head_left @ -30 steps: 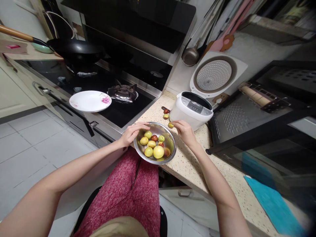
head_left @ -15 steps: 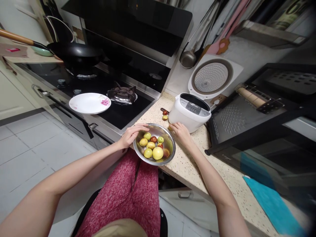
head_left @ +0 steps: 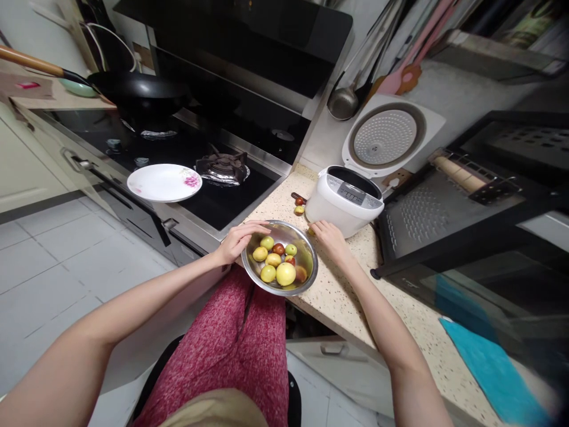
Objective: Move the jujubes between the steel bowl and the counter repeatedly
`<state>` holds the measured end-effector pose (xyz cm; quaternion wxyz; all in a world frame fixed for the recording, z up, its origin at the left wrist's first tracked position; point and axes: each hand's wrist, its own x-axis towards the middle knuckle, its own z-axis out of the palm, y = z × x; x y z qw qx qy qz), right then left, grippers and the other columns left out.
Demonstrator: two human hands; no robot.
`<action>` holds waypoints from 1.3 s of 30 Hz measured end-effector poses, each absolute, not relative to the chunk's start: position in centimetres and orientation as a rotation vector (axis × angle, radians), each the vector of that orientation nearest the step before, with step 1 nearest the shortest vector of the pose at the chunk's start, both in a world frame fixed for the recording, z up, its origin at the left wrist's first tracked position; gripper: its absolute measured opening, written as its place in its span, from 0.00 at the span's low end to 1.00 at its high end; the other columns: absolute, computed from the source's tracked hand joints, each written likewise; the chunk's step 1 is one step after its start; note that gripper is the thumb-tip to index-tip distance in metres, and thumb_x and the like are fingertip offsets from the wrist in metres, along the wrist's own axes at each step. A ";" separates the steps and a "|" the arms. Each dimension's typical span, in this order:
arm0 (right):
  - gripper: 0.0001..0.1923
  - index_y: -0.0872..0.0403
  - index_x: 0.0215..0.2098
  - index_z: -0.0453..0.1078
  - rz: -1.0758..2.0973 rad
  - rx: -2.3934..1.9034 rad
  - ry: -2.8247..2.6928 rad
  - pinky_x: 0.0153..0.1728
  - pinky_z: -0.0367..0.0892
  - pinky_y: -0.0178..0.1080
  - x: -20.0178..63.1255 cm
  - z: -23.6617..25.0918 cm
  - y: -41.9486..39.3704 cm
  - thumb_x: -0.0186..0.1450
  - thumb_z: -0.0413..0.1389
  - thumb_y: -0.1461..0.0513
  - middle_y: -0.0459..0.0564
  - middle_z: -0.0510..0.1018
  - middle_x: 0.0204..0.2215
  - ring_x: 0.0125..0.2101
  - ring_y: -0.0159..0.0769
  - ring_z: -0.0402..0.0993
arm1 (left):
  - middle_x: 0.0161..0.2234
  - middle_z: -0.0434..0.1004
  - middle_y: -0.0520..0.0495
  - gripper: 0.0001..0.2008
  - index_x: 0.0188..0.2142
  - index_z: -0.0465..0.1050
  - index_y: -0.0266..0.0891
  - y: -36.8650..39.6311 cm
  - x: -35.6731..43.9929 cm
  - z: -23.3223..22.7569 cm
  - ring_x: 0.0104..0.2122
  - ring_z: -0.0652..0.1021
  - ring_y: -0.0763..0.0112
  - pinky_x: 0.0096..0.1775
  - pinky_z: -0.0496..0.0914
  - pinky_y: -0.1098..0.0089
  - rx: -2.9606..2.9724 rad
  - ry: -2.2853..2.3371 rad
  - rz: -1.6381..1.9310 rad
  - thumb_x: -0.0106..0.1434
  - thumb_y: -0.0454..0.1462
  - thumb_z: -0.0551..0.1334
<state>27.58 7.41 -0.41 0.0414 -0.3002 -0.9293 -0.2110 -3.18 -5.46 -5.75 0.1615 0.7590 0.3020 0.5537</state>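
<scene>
A stainless steel bowl [head_left: 311, 274] with several yellow-green and red-brown fruits, which look like jujubes [head_left: 272, 260], sits at the counter's front edge. My left hand [head_left: 240, 242] lies on its upper left rim, fingers stretched out flat over the edge. Right of the bowl, my right hand [head_left: 329, 238] is on the counter with its fingers closed at a small yellowish fruit [head_left: 310, 231], mostly hidden by the fingertips. Beyond it, two more fruits [head_left: 299, 206] lie beside the white rice cooker [head_left: 329, 207], whose lid stands up. A dark handle [head_left: 297, 196] lies just behind them.
On the left is a gas stove [head_left: 222, 204] with a flowered white plate [head_left: 164, 182] at its front and a black wok [head_left: 142, 89] on the far burner. A dark oven [head_left: 422, 219] stands on the right. Near it lies a turquoise cloth [head_left: 489, 367].
The whole view has shifted slightly. Both hands keep about the same places at the bowl and on the counter.
</scene>
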 end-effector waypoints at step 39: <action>0.13 0.48 0.55 0.76 0.654 -0.300 -2.655 0.56 0.74 0.50 24.3 3.1 0.5 0.75 0.56 0.59 0.53 0.82 0.51 0.53 0.43 0.78 | 0.55 0.81 0.37 0.24 0.55 0.78 0.36 -5.6 -3.1 -5.8 0.61 0.75 0.51 0.63 0.67 0.48 2.163 0.881 1.578 0.77 0.43 0.47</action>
